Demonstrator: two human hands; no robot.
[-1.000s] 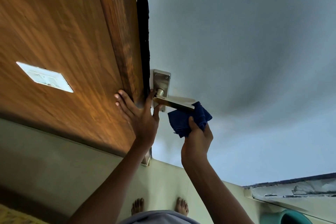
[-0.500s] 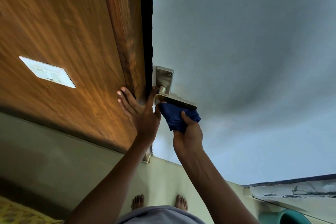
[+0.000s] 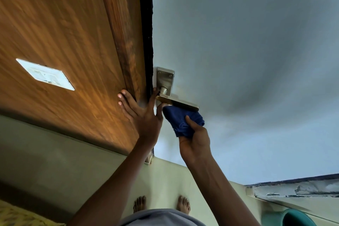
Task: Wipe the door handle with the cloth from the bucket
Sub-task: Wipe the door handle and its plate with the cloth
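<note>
A metal lever door handle point(image 3: 178, 103) on a steel backplate point(image 3: 165, 79) is fixed to the grey-blue door point(image 3: 238, 51). My right hand point(image 3: 195, 139) grips a bunched dark blue cloth point(image 3: 182, 121) and presses it against the underside of the lever. My left hand point(image 3: 141, 113) lies flat with spread fingers across the door's dark edge and the wooden panel; its thumb and a fingertip touch the lever's inner end. The cloth hides part of the lever's underside.
A wooden panel point(image 3: 64, 42) with a white switch plate point(image 3: 45, 74) stands to the left. A teal bucket point(image 3: 293, 216) sits at the bottom right beside a chipped ledge point(image 3: 297, 189). My bare feet point(image 3: 161, 205) stand on the pale floor. Patterned yellow fabric point(image 3: 14, 216) shows at the bottom left.
My right hand slid the cloth from the lever's outer tip inward under the lever, then back a little toward the middle. My left hand stayed on the door edge.
</note>
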